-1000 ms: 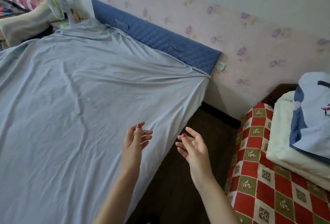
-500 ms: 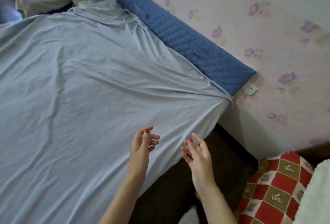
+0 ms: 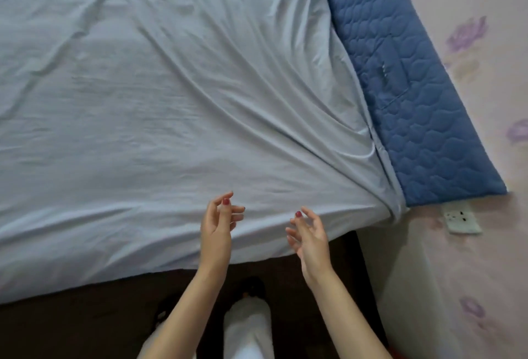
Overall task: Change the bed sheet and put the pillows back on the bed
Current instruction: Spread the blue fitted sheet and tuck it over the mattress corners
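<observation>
Both hands empty, fingers loose: left hand [image 3: 217,223], right hand [image 3: 308,234], hovering over near edge of bed. Sheet [image 3: 160,95] on, creased toward far-right corner by headboard [image 3: 411,84]. Risk, imo: hard tug pops corner loose. No pillows visible.

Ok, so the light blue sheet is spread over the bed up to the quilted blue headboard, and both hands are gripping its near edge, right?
Not quite. The head view shows the left hand and right hand open above the near edge, fingers loosely spread, holding nothing. The rest stands: the light blue sheet is spread over the bed up to the quilted blue headboard.
</observation>
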